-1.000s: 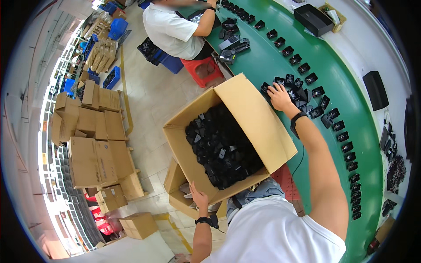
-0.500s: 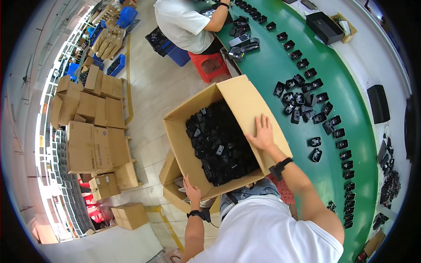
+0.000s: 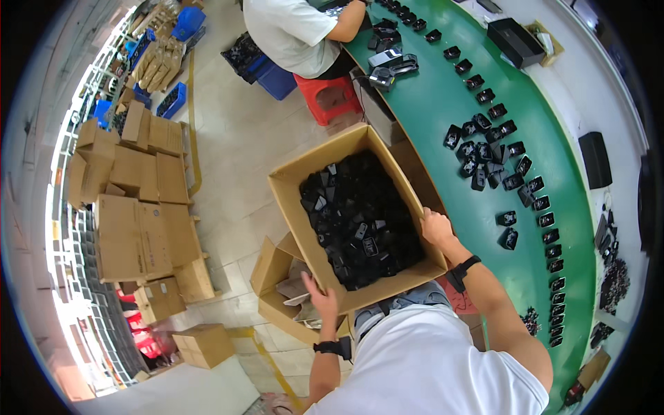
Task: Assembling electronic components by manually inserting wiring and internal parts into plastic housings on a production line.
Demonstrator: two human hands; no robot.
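Note:
A large open cardboard box [image 3: 294, 211] stands in front of my body, filled with small black plastic parts [image 3: 360, 221], a few with grey faces. My right hand [image 3: 437, 228] is closed over the box's right rim, fingers curled at the edge. Against the outside of the near left corner rests my left hand [image 3: 320, 299], its fingers stretched along the wall. Both wrists wear black bands. What bears the box from below is hidden.
On my right a green table [image 3: 449, 187] carries rows and a cluster of black housings [image 3: 484, 149]. A seated co-worker [image 3: 294, 34] on a red stool [image 3: 328, 100] works beyond. Another open carton [image 3: 266, 266] sits beside my left hand. Stacked cartons [image 3: 131, 235] stand farther left.
The box's right flap, under my flat right hand before, has swung down out of sight, and that hand now grips the rim. My left hand has slid slightly right along the corner.

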